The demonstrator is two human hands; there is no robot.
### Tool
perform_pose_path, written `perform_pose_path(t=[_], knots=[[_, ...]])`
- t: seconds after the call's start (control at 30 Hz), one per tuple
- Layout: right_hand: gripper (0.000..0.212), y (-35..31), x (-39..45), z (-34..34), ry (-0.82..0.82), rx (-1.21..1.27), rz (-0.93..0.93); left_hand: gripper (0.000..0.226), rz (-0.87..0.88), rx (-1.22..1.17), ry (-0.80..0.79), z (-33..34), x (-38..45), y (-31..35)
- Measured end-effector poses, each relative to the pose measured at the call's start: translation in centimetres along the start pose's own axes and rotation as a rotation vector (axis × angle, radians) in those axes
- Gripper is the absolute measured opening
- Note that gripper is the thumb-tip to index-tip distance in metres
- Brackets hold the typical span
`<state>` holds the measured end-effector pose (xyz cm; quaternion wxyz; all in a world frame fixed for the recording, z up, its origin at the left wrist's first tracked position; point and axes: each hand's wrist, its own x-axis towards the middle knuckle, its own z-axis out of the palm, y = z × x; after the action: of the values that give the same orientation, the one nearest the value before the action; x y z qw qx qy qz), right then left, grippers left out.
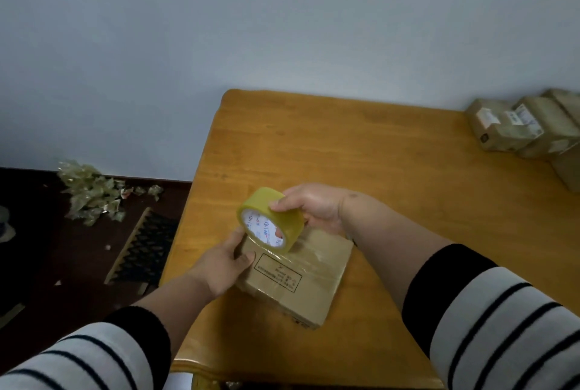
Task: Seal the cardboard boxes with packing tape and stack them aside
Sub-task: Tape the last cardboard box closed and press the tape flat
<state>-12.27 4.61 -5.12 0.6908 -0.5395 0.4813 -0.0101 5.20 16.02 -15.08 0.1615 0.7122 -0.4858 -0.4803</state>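
Taping a box at the table's near left corner

The right hand [314, 207] grips the tape roll [270, 220] on edge over the cardboard box [298, 279], whose long axis slants from far left to near right; the left hand [226, 264] clasps the box's left end.

The cardboard box [295, 279] bears a black-framed block of print, too small and blurred to read. The tape roll [270, 221] core carries blue and red marks (illegible). White labels on the far boxes [518, 125] are unreadable.
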Motion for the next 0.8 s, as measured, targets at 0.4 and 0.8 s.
perform_pose_path(t=[0.4, 0.8], knots=[[0.034, 4.7, -5.8, -4.1, -0.028, -0.08, 0.185, 0.066, -0.032, -0.031, 0.048, 0.6, -0.3, 0.8], [0.028, 5.7, -8.9, -6.8, -0.064, -0.273, 0.432, 0.064, -0.053, -0.044, 0.121, 1.7, -1.6, 0.9]])
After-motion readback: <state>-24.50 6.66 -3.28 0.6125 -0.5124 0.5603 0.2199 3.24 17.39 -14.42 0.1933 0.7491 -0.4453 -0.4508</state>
